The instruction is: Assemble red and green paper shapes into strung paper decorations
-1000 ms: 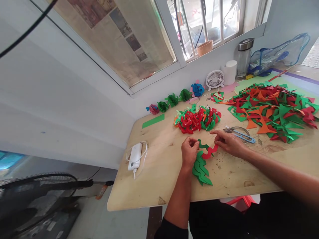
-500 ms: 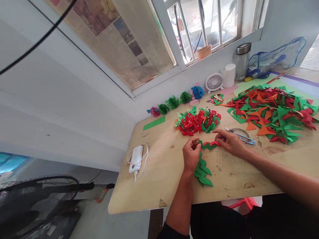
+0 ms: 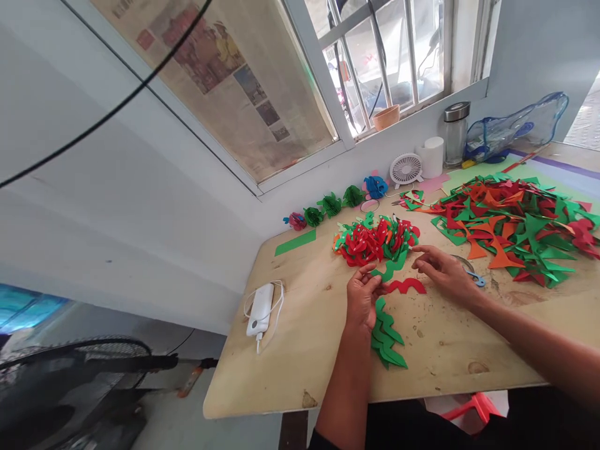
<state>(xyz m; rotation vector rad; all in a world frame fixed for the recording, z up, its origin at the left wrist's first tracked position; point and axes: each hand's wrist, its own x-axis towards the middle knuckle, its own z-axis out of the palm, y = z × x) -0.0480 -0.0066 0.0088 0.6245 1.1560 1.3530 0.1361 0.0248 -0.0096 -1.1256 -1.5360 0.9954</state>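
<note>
My left hand (image 3: 363,292) pinches a green wavy paper strip (image 3: 394,265) and a red wavy paper strip (image 3: 407,286) at their left ends. The two strips fan apart, green above red. Just right of them is my right hand (image 3: 443,272), its index finger and thumb apart. A small white speck shows at the index fingertip; what it is I cannot tell. Below my left hand, green zigzag paper pieces (image 3: 388,337) lie on the wooden table (image 3: 323,350). Partly hidden behind my right hand are a blue-handled tool (image 3: 478,279) and a ring-shaped roll (image 3: 465,265).
Red and green paper shapes (image 3: 370,240) are heaped beyond my hands. A large pile of paper scraps (image 3: 515,219) covers the right side. A white power bank (image 3: 260,307) with its cable lies left. Along the wall stand a small fan (image 3: 405,170), paper ornaments (image 3: 330,204) and a glass bottle (image 3: 455,137).
The green and red strips, together before, are now spread apart in my left hand. My right hand has let go of their right end and moved slightly right. The view has tilted up a little.
</note>
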